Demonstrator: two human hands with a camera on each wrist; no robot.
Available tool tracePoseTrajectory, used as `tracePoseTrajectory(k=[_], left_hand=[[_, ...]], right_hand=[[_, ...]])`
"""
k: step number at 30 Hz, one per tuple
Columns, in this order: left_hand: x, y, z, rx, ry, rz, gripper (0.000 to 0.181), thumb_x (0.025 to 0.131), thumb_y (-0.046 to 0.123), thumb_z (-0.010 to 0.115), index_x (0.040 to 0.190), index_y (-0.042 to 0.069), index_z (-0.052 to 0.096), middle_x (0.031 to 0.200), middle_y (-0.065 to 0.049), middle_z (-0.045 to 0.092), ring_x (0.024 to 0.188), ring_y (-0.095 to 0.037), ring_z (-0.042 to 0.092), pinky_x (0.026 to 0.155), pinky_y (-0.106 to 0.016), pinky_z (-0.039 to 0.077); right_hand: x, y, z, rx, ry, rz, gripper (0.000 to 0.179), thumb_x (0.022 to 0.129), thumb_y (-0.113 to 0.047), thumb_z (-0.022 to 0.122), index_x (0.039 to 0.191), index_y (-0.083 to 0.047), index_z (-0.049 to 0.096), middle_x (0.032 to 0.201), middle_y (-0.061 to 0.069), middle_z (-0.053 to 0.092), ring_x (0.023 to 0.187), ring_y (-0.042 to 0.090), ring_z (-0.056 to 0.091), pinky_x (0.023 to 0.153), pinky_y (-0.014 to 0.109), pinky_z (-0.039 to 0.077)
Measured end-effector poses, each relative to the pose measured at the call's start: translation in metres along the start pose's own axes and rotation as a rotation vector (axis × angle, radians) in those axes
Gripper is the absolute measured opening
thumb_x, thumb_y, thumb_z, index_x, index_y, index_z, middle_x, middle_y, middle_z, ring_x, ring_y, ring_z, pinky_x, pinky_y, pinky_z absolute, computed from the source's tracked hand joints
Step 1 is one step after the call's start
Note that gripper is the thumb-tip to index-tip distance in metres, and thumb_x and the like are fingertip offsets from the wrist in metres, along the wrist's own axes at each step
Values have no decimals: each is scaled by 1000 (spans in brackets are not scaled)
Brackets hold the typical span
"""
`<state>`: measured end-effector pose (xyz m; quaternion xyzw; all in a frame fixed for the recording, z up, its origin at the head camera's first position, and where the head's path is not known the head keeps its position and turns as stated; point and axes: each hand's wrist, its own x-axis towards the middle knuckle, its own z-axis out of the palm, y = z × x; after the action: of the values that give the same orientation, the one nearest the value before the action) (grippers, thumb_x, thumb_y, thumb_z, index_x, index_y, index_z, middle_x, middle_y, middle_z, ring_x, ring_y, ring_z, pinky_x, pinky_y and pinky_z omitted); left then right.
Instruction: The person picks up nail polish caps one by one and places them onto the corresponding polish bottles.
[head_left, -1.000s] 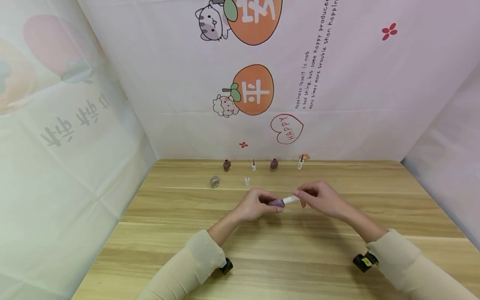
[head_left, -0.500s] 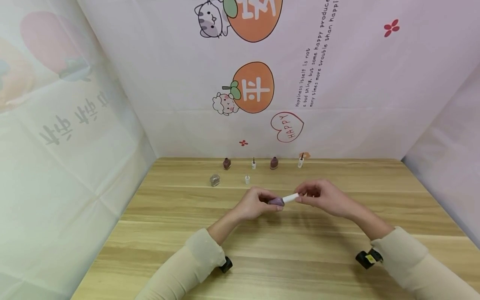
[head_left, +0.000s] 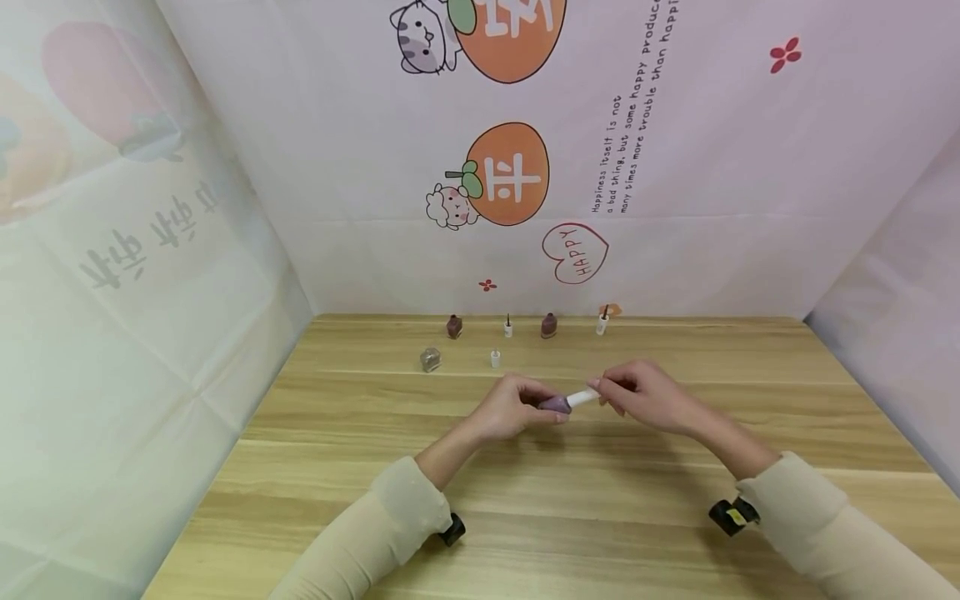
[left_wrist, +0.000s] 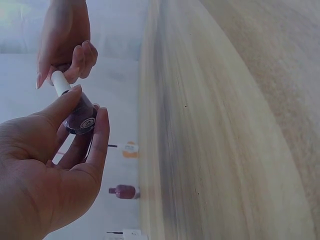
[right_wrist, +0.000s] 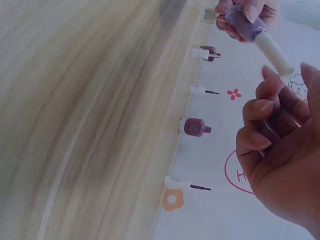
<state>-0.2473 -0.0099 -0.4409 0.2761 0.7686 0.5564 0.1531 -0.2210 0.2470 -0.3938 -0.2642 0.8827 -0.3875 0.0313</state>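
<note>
My left hand [head_left: 510, 410] holds a nail polish bottle [head_left: 556, 405] of purple polish between thumb and fingers, above the table and tilted. Its long white cap [head_left: 581, 398] sits on the bottle neck and points toward my right hand [head_left: 647, 398]. Thumb and forefinger of the right hand are at the cap's free end, one on either side in the right wrist view, and pinch it in the head view. A round label shows on the bottle [left_wrist: 80, 117] in the left wrist view.
Along the back of the wooden table [head_left: 525, 517] stand open dark bottles [head_left: 454, 327] [head_left: 549, 327] and white brush caps [head_left: 508, 330] [head_left: 602, 325], brushes up. Nearer are a clear bottle [head_left: 431, 360] and a small white cap [head_left: 495, 359]. A printed cloth [head_left: 360, 250] hangs behind.
My right fingers drew back slightly from the cap's end half a second ago and now have closed on it again. The left hand and bottle have stayed nearly still.
</note>
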Motion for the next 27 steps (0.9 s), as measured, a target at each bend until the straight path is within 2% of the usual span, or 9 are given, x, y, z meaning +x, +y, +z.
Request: tracePoseTrajectory(k=[4, 6, 9, 17, 23, 27], left_hand=[[0, 0, -1, -5, 0, -9, 21, 88, 17, 84, 107, 11, 80, 96, 5, 77, 86, -10, 70, 74, -24, 56], [1, -1, -1, -5, 1, -14, 21, 88, 17, 84, 107, 11, 80, 96, 5, 77, 86, -10, 69, 74, -24, 56], [1, 0, -1, 1, 5, -18, 21, 87, 17, 84, 107, 11, 80, 96, 5, 77, 86, -9, 69, 74, -24, 55], [0, 1, 0, -9, 0, -9, 20, 88, 16, 83, 107, 11, 80, 96, 5, 77, 86, -10, 70, 74, -25, 56], [-1, 2, 1, 4, 2, 2, 19, 88, 18, 84, 106, 11, 80, 96, 6, 76, 85, -9, 69, 73, -24, 56], [-1, 2, 0, 7, 1, 3, 19, 88, 18, 84, 106, 11, 80, 95, 6, 76, 85, -9, 69, 73, -24, 55]], right_hand=[[-2, 2, -4, -28, 15, -2, 18, 103, -27, 65, 101, -12, 74, 72, -3, 66, 57, 8, 49, 50, 25, 42], [-3, 2, -5, -27, 4, -16, 22, 100, -25, 69, 115, -9, 72, 81, -5, 70, 62, 11, 55, 53, 26, 46], [-3, 0, -7, -9, -34, -39, 27, 99, -22, 71, 121, -7, 69, 88, -5, 72, 63, 12, 55, 53, 26, 46], [-3, -5, -5, 14, -70, -12, 12, 102, -21, 66, 101, -13, 75, 76, -3, 64, 59, 8, 47, 50, 24, 40], [0, -3, -1, -9, -52, -44, 30, 107, -21, 57, 79, -18, 68, 63, -5, 56, 51, 4, 41, 45, 23, 36], [1, -2, 0, -30, -22, -42, 33, 107, -23, 57, 77, -18, 68, 61, -8, 54, 50, 4, 40, 45, 23, 35]])
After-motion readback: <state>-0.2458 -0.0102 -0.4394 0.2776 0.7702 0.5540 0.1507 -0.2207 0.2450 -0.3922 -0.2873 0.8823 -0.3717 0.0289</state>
